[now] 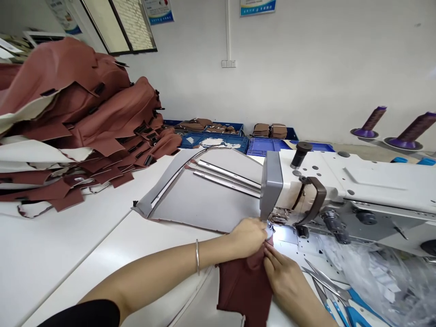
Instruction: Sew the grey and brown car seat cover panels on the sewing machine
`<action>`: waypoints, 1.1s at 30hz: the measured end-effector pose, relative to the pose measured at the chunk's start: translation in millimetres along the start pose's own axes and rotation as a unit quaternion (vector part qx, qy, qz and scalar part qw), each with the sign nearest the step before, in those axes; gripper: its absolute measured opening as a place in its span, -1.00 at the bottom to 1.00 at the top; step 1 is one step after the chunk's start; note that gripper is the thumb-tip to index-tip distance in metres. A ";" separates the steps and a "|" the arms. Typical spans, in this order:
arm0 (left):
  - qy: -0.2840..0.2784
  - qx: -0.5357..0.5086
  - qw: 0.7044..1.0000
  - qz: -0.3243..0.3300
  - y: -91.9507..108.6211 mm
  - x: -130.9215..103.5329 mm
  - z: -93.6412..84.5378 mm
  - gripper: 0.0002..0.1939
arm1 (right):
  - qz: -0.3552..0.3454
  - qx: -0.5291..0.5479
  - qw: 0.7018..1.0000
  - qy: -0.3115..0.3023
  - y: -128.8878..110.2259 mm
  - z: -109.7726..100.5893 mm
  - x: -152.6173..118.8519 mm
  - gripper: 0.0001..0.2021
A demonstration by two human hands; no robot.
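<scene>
Cloth (245, 288) lies at the lower centre of the frame; left hand (248, 237) fingers curl at it, right hand (284, 274) presses flat (pinching, I cannot tell); slipping could bring fingers under the sewing machine (374, 177).

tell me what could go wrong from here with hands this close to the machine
The left hand and right hand are both close to the working end of the sewing machine, so a slip might bring a fingertip into the stitching area.

The scissors lie with bare blades beside the right hand, so a sideways move could brush them.

The maroon pile is stacked high and unevenly, so a bump might make it slide.
</scene>
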State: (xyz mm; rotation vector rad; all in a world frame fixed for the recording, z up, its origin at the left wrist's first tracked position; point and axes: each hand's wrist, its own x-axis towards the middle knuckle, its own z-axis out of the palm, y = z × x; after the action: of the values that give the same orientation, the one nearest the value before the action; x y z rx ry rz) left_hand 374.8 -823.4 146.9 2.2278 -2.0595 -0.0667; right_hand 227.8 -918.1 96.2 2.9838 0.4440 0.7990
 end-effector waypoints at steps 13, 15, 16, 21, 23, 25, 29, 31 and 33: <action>0.020 0.063 0.998 0.012 21.2 9.5 9.2 -0.83 | 0.009 0.018 1.000 0.017 0.2 -1.0 -0.8 -0.74; 0.016 0.066 0.998 0.011 22.3 10.6 13.0 -0.81 | 0.013 0.031 0.999 0.020 0.8 -1.6 0.2 -0.73; 0.015 0.065 0.998 0.010 22.7 11.1 15.7 -0.82 | 0.018 0.035 0.999 0.020 0.9 -1.4 0.3 -0.72; 0.023 0.063 0.998 -0.014 24.5 15.1 29.9 -0.86 | 0.029 0.039 0.999 0.024 2.6 2.1 -0.2 -0.72; 0.020 0.074 0.997 -0.023 25.2 18.1 31.7 -0.84 | 0.025 0.042 0.998 0.031 4.2 3.1 0.9 -0.71; 0.011 0.086 0.996 -0.027 25.6 21.1 30.5 -0.81 | 0.030 0.044 0.998 0.039 5.7 3.7 2.5 -0.70; -0.017 0.072 0.997 -0.021 24.2 23.5 23.6 -0.78 | 0.047 0.045 0.997 0.034 7.5 5.3 4.2 -0.67; -0.021 0.069 0.997 -0.021 22.9 23.4 20.8 -0.80 | 0.054 0.048 0.997 0.024 8.4 5.7 3.9 -0.66; -0.017 0.064 0.998 -0.022 21.7 24.1 20.1 -0.82 | 0.054 0.050 0.997 0.010 9.3 5.4 3.5 -0.66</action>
State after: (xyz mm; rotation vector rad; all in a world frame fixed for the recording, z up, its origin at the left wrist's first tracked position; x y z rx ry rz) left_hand 353.1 -850.0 130.2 2.3625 -2.0874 0.0262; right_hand 235.8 -925.8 94.0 3.1176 0.3353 0.8408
